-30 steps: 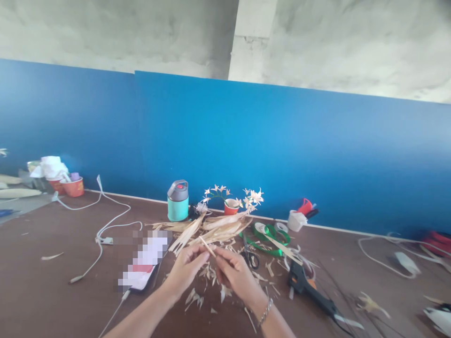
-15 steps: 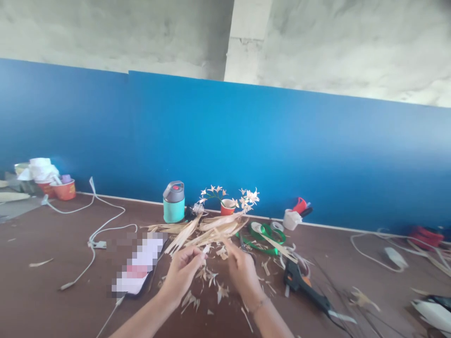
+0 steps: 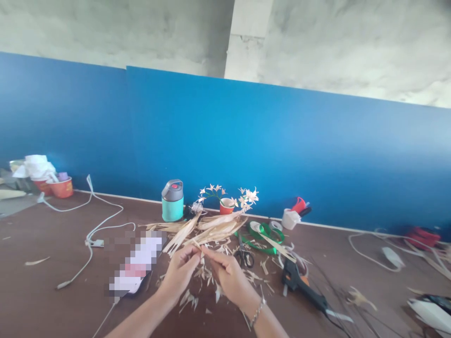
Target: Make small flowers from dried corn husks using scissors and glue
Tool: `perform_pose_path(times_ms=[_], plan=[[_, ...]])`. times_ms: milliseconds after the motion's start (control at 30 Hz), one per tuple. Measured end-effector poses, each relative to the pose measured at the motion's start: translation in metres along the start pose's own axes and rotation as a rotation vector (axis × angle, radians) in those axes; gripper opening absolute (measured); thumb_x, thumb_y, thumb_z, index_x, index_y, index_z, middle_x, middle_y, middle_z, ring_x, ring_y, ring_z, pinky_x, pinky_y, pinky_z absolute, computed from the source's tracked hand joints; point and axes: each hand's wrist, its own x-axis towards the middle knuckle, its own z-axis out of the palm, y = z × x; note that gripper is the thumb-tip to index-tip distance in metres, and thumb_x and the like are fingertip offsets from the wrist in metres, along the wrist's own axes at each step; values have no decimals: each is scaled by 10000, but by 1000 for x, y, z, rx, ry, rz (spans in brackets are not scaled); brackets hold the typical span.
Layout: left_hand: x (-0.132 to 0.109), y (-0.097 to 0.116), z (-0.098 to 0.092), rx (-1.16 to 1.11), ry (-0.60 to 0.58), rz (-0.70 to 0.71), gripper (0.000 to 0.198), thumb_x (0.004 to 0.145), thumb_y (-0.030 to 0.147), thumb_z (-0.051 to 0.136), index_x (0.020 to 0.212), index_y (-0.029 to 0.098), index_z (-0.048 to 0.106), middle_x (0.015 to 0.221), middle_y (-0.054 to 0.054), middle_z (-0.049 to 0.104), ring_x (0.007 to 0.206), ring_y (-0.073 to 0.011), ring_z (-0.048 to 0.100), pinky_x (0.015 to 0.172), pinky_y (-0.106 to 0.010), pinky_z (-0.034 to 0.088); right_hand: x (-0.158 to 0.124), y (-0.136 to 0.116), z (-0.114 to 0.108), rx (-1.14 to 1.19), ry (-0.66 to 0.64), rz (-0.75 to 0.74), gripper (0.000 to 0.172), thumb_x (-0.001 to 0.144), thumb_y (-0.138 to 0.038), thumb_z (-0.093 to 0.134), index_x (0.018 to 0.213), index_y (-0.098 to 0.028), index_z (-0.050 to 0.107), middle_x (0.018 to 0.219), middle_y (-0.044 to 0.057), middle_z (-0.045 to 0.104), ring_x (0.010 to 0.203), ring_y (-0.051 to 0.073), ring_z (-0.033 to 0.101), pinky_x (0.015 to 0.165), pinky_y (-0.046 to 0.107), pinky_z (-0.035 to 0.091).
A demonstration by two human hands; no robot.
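Note:
Above the middle of the table, my left hand point(image 3: 182, 270) and my right hand point(image 3: 230, 277) meet at their fingertips. Both are closed in a pinch on a small pale husk piece, mostly hidden by the fingers. Just beyond them lies a pile of dried husk strips point(image 3: 218, 229). Below and between the hands, cut husk petals and scraps point(image 3: 202, 273) are scattered over the tabletop. Dark-handled scissors point(image 3: 244, 258) rest right behind my right hand.
A phone point(image 3: 141, 263) on a cable lies left, a glue gun point(image 3: 305, 288) right. Behind stand a teal flask point(image 3: 172, 206), a red cup point(image 3: 226, 206) with husk flowers point(image 3: 249, 197), green ribbon point(image 3: 268, 246) and a white cup point(image 3: 291, 218). A blue partition point(image 3: 225, 136) borders the table.
My right hand has moved left, bringing its fingertips from apart to meeting my left fingertips at the husk piece. The scissors, partly covered before, now show more fully.

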Motion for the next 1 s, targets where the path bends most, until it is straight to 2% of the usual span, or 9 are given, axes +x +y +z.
perform_pose_path(times_ms=[100, 233, 333, 433, 533, 667, 800, 867, 1000], plan=[[0, -2, 1, -3, 29, -1, 208, 712, 333, 578, 605, 156, 553, 553, 38, 452, 540, -99, 392, 524, -215, 324, -3, 0, 3, -256, 20, -147, 458, 816, -110, 415, 1228, -241, 565, 1114, 54, 663, 1082, 205, 579, 928, 337, 438], [-1, -3, 3, 9, 55, -49, 231, 709, 354, 575, 588, 159, 543, 553, 34, 470, 538, -105, 422, 536, -221, 343, -4, 3, 2, -614, 66, -159, 674, 718, 16, 389, 1316, -286, 454, 1046, 50, 692, 957, 186, 643, 835, 290, 489], [0, 1, 0, 72, 73, -47, 234, 716, 348, 559, 569, 168, 525, 580, 15, 521, 564, -121, 463, 534, -224, 348, -1, 10, -15, -778, 162, -52, 686, 707, 32, 362, 1326, -252, 448, 978, 64, 712, 886, 179, 662, 787, 268, 497], [5, 7, -11, 171, 145, 18, 267, 749, 386, 527, 589, 174, 550, 645, -6, 582, 620, -148, 515, 534, -228, 355, 1, 18, -37, -803, 316, 15, 565, 795, -34, 319, 1302, -220, 484, 1042, 73, 693, 982, 183, 629, 832, 281, 481], [15, 6, -25, 349, 191, 115, 261, 756, 393, 527, 637, 178, 615, 634, -7, 606, 655, -177, 553, 584, -251, 393, 2, 27, -45, -805, 328, 35, 523, 825, -74, 310, 1313, -181, 465, 1142, 93, 643, 1009, 198, 611, 826, 298, 480], [25, -6, -40, 593, 167, 263, 230, 773, 348, 527, 665, 186, 650, 701, -30, 663, 710, -202, 595, 672, -289, 436, 2, 37, -35, -860, 277, 7, 440, 795, -39, 344, 1118, -143, 624, 978, 116, 662, 912, 203, 619, 805, 293, 467], [27, -11, -42, 788, 133, 455, 200, 798, 271, 528, 671, 191, 662, 718, -40, 658, 747, -193, 585, 730, -310, 442, 1, 33, -27, -925, 374, -86, 342, 774, -39, 407, 941, -159, 680, 882, 100, 636, 869, 218, 585, 794, 325, 442], [24, -9, -39, 870, 76, 562, 184, 811, 243, 527, 709, 197, 673, 736, -39, 649, 764, -184, 572, 744, -315, 438, 1, 26, -23, -877, 398, -177, 292, 788, -72, 440, 938, -179, 666, 907, 85, 634, 877, 211, 571, 792, 329, 431], [13, -2, -29, 984, -62, 694, 177, 834, 213, 517, 765, 221, 679, 792, -38, 630, 807, -177, 553, 751, -316, 428, -3, 10, -9, -803, 304, -313, 296, 786, -138, 522, 1060, -224, 597, 986, 56, 616, 939, 205, 539, 797, 327, 400]])
